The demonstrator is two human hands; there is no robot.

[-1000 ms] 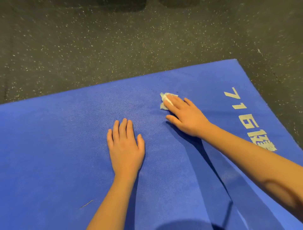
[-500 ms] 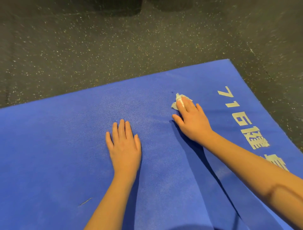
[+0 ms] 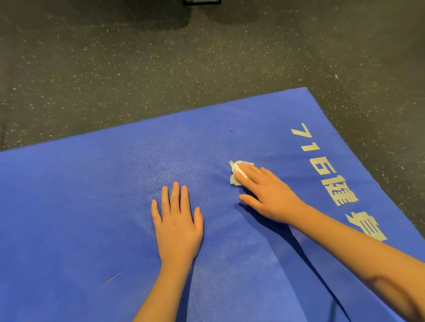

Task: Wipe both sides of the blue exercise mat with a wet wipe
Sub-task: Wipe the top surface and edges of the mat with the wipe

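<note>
The blue exercise mat lies flat on the floor and fills the lower part of the view, with pale printed characters along its right side. A crumpled white wet wipe sits on the mat right of centre. My right hand presses the wipe down with straight fingers, covering most of it. My left hand rests flat on the mat, palm down, fingers together, a short way left of the wipe.
Dark speckled rubber floor surrounds the mat at the back and right. The mat's far right corner is in view. A dark object with a white-edged base stands at the top edge. A thin strand lies on the mat.
My right hand slid the wipe first right, then back toward me and slightly left across the mat. My left hand stayed flat in the same place.
</note>
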